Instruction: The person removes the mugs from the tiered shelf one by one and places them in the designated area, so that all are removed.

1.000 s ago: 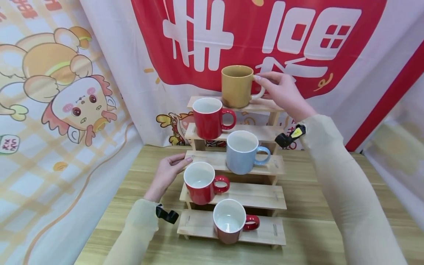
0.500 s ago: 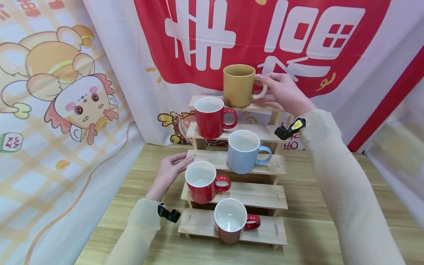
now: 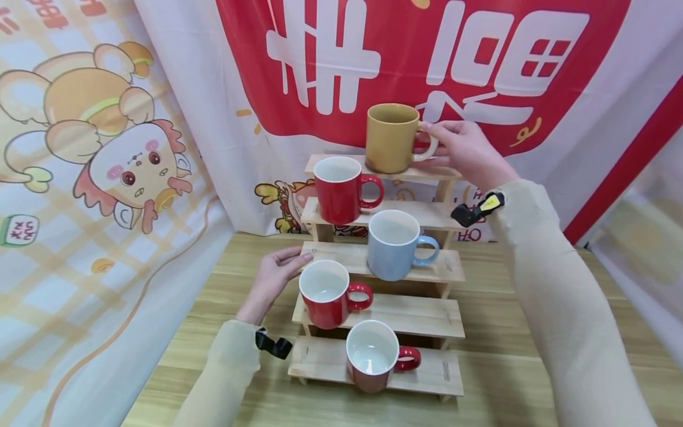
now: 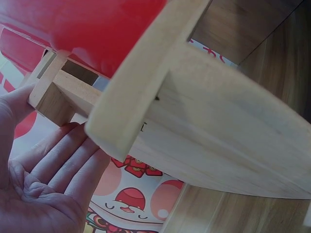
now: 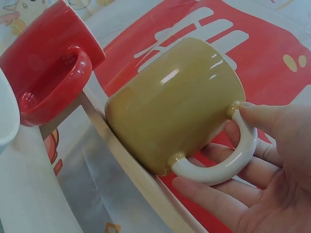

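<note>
On the top step of the wooden stepped stand (image 3: 418,320) sits a mustard-yellow mug (image 3: 392,139) with a white handle (image 5: 228,167). My right hand (image 3: 466,148) holds it by that handle, thumb at the handle's top and fingers behind and below. My left hand (image 3: 274,276) holds the left end of the middle step, thumb against the board; in the left wrist view its other fingers (image 4: 65,162) reach out largely straight beside the wood. Below the yellow mug stands a red mug (image 3: 338,193), then a light blue mug (image 3: 393,246) on the middle step.
Another red mug (image 3: 326,296) stands on the second step from the bottom. On the lowest step is a mug (image 3: 372,359) with a red handle. A wood-grain tabletop (image 3: 512,308) carries the stand, and a printed cloth (image 3: 299,139) hangs behind it.
The yellow mug has slid a little to the right along the top step, with my right hand on its handle. My left hand stays in place.
</note>
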Demonstrator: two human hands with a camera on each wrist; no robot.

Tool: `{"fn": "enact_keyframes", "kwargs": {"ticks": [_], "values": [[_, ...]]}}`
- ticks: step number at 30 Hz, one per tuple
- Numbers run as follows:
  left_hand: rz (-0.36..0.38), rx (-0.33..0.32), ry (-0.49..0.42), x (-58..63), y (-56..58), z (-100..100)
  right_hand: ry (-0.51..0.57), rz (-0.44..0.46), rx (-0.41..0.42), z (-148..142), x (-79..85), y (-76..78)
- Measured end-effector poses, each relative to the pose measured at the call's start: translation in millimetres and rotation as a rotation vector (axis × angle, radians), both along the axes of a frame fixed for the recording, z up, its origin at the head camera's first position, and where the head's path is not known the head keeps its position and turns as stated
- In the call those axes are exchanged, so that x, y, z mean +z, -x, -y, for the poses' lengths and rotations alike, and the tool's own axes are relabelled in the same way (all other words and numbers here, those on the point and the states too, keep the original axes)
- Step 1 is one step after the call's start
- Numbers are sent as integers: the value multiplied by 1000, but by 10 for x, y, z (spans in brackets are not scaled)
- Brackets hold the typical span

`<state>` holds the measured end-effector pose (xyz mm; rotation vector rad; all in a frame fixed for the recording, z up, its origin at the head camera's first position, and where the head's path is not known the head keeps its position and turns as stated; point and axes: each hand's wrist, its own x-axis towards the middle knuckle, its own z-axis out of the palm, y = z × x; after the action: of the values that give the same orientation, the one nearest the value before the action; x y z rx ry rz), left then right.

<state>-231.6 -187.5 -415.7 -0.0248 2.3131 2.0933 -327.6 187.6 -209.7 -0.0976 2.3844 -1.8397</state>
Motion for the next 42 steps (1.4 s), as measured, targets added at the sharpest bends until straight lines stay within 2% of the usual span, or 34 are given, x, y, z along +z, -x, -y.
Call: {"fn": "enact_keyframes", "kwargs": {"ticks": [10,17,29,35,42], "values": [[0,-1,5,5,-6,4,-45,-61,-66,-408,-52,-158],[5,-7,-2,-19,10,-2,38,-96,-112,-802,-74,-284],[17,-2,1,-10,-7,9,86,-46,-194,-1498,-175,-578],[22,-2,1,-12,-5,8,44,-30,-263,-1738,-384,-677],[12,-2,2,-21,13,-2,-14,-10,-259,-1899,-823,-781]]}}
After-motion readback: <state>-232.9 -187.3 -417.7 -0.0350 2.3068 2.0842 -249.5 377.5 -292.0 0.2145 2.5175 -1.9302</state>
